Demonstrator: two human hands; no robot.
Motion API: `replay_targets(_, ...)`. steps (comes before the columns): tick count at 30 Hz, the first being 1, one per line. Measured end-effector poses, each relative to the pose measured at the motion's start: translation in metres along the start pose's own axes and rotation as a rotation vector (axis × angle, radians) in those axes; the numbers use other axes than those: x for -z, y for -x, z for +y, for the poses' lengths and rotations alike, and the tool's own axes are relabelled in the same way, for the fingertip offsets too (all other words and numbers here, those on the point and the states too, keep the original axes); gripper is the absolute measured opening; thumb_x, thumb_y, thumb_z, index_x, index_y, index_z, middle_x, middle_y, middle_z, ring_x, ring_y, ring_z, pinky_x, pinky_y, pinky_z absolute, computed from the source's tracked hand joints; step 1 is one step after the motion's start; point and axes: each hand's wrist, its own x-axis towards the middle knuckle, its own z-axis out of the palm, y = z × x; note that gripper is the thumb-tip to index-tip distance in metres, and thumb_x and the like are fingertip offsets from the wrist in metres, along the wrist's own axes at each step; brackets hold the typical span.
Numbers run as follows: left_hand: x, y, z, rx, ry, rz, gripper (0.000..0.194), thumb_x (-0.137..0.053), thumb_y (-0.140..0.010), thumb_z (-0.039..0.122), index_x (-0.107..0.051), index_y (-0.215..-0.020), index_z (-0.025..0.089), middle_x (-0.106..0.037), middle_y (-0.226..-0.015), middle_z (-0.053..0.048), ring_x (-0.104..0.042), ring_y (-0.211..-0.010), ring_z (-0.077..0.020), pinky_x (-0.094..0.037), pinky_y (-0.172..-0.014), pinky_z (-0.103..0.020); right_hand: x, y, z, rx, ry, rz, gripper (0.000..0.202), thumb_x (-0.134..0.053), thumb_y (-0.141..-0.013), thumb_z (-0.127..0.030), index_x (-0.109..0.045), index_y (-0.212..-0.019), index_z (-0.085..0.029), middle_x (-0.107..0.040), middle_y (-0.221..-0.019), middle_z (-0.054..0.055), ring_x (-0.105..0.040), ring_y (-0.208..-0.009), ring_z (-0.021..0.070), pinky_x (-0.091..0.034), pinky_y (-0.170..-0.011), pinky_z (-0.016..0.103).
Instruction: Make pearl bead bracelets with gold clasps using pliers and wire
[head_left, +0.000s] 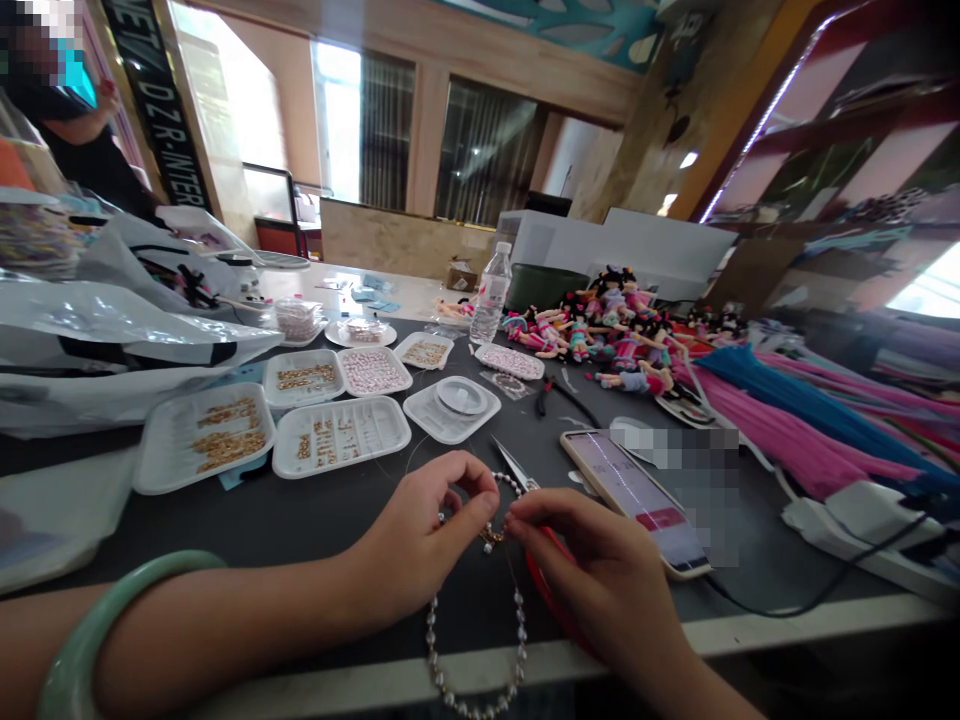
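Bangle; L hand w/ bead-string; "D.Z.R-INTER" sign

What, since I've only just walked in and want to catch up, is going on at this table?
A person is handling a string of beads with both bare hands. The left hand and the right hand pinch it close together, and a loop of it hangs below them. Scissors lie just beyond the hands, and a phone lies to the right. White trays holding small pieces sit farther left; dolls are piled toward the back.
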Motion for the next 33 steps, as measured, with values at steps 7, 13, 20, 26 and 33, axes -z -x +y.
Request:
replay_targets(7,-0.0001,-0.0003,-0.0019,-0.051,0.104,-0.059,0.011,-0.048,-0.09,0.026,-0.054,-0.085,0.018,-0.056,-0.079,0.001,-0.052,-0.075,-0.0131,-0.041,-0.069,-0.025,-0.0007,0.0001,-0.0017,-0.058,-0.115,-0.045,0.019,-0.065,-0.08,-0.023,-0.062,-0.098,-0.027,-0.074,-0.076,-0.001,-0.07,-0.072,0.0176,-0.053,-0.068,0.028)
replay_targets(13,-0.0008,0.0018,-0.0018,0.009,0.123,-0.096,0.01,-0.05,-0.088,0.024,-0.053,-0.083,0.017,-0.055,-0.077,0.001,-0.05,-0.071,-0.0126,-0.038,-0.064,-0.025,-0.0009,-0.0023,-0.001,-0.123,-0.308,-0.074,0.017,-0.071,-0.076,-0.021,-0.062,-0.089,-0.026,-0.073,-0.077,-0.003,-0.07,-0.072,0.0138,-0.053,-0.067,0.022)
replay_targets(20,-0.0009,-0.0005,-0.0016,0.036,0.141,-0.062,0.01,-0.05,-0.087,0.023,-0.052,-0.08,0.016,-0.053,-0.071,0.002,-0.049,-0.068,-0.0124,-0.038,-0.064,-0.025,0.0006,-0.0029,-0.0028,-0.092,-0.297,-0.029,0.009,-0.073,-0.072,-0.019,-0.067,-0.077,-0.024,-0.071,-0.073,-0.002,-0.067,-0.067,0.0139,-0.054,-0.063,0.022)
replay_targets(26,-0.001,-0.002,-0.0023,0.059,0.162,-0.047,0.01,-0.05,-0.087,0.024,-0.051,-0.079,0.017,-0.052,-0.07,0.002,-0.049,-0.067,-0.0124,-0.039,-0.064,-0.025,0.0009,-0.0033,-0.0037,-0.124,-0.281,-0.024,0.003,-0.071,-0.073,-0.021,-0.07,-0.073,-0.024,-0.072,-0.069,0.0,-0.068,-0.064,0.0161,-0.054,-0.061,0.025)
replay_targets(33,-0.0017,-0.0001,-0.0039,0.064,0.219,-0.073,0.008,-0.055,-0.086,0.024,-0.054,-0.086,0.016,-0.055,-0.078,0.001,-0.052,-0.074,-0.0129,-0.041,-0.069,-0.026,0.0017,-0.0006,-0.0014,0.051,-0.219,-0.012,0.012,-0.071,-0.074,-0.014,-0.069,-0.073,-0.026,-0.071,-0.074,-0.003,-0.065,-0.072,0.0144,-0.051,-0.067,0.023)
